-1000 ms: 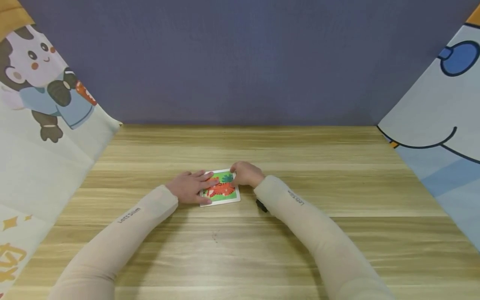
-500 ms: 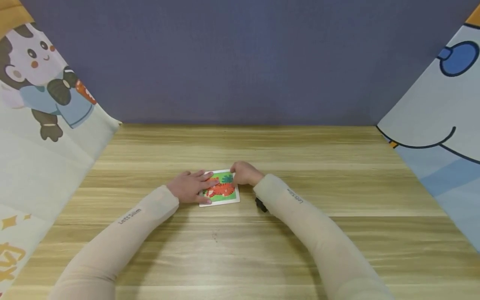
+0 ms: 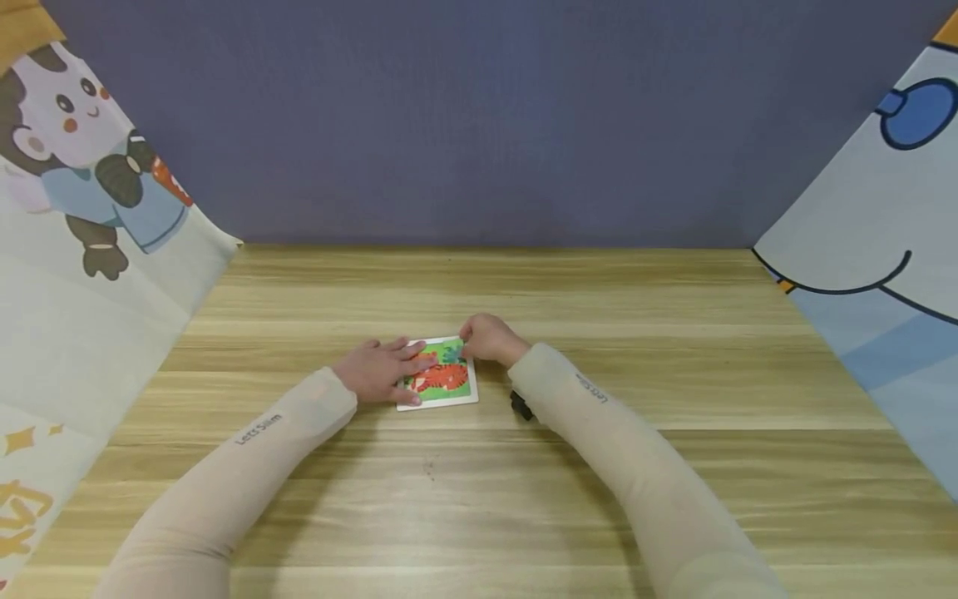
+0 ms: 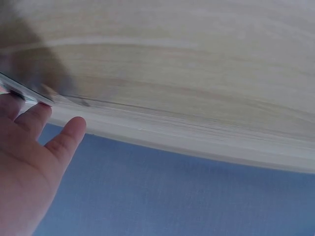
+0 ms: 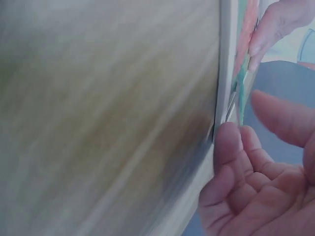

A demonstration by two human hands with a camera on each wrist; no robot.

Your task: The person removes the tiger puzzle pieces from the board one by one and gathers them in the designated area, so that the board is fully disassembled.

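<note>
A small tiger jigsaw puzzle (image 3: 443, 380) in a white frame lies flat on the wooden table. My left hand (image 3: 377, 372) rests on its left side, fingers spread and straight over picture and frame. At the top right corner, my right hand (image 3: 491, 339) holds a green-and-teal puzzle piece (image 3: 452, 350) by curled fingers; the piece is tilted up at its edge. The right wrist view shows this thin piece (image 5: 240, 93) raised at the fingertips, the thumb looking slightly apart. In the left wrist view, only the fingertips of my left hand (image 4: 29, 157) reach the frame's edge.
The wooden table (image 3: 599, 291) extends around the puzzle on every side. A dark blue-grey panel (image 3: 479, 125) stands behind it, with printed cartoon sheets at left (image 3: 112, 333) and right (image 3: 861, 225). A black object (image 3: 521, 405) shows beneath the right cuff.
My right hand has moved slightly up and away, and the corner piece under its fingers has tilted up. The left hand has stayed in place on the puzzle.
</note>
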